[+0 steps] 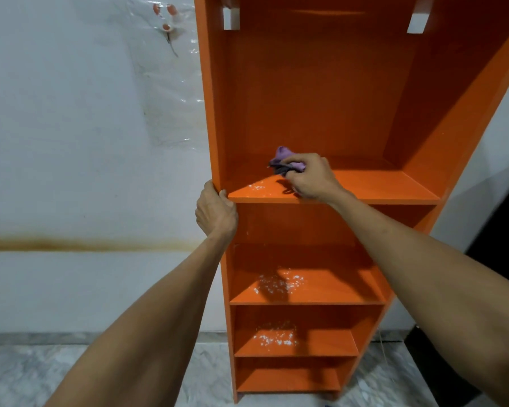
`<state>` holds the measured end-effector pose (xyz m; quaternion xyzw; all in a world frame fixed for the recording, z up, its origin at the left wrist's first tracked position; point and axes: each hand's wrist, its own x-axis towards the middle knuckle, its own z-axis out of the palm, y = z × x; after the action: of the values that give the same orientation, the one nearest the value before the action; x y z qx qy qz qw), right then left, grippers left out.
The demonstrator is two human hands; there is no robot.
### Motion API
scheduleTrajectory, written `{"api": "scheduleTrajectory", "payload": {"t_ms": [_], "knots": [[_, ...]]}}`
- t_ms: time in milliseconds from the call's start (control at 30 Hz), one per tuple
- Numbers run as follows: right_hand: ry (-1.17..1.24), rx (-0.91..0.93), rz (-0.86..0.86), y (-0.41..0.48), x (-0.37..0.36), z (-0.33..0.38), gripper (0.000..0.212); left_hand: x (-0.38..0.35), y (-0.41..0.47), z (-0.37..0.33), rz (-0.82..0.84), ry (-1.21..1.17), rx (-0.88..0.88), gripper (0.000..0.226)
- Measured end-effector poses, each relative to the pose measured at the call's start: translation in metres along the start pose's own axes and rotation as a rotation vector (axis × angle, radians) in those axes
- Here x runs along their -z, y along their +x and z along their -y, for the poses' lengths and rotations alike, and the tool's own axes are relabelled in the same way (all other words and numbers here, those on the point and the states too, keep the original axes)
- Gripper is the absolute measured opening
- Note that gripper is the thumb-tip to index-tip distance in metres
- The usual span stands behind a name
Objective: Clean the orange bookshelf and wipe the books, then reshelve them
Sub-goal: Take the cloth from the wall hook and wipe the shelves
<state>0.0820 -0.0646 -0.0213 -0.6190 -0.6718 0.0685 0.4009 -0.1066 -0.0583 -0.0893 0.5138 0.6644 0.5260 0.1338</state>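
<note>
A tall orange bookshelf (pixel 306 98) stands against a white wall, and no books are on any shelf in view. My right hand (pixel 309 177) grips a bunched purple cloth (pixel 285 160) on the upper shelf board (pixel 379 189), near its middle. My left hand (pixel 216 212) grips the front edge of the bookshelf's left side panel, level with that board. White wet speckles lie on the upper board (pixel 256 188) and on the two boards below (pixel 279 283).
A white wall (pixel 86 142) with a brown stain line runs to the left, with a plastic sheet taped on it. A marble-patterned floor (pixel 41 374) lies below. Something dark (pixel 500 230) stands right of the shelf.
</note>
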Motion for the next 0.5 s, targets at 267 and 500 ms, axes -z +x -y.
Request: {"api": "scheduleTrajectory", "payload": {"t_ms": [267, 500], "knots": [[-0.413, -0.378, -0.034, 0.034, -0.022, -0.058, 0.047, -0.002, 0.005, 0.006, 0.007, 0.0, -0.016, 0.038], [-0.459, -0.184, 0.217, 0.044, -0.061, -0.011, 0.043, -0.002, 0.008, 0.008, 0.013, 0.012, -0.037, 0.036]]}}
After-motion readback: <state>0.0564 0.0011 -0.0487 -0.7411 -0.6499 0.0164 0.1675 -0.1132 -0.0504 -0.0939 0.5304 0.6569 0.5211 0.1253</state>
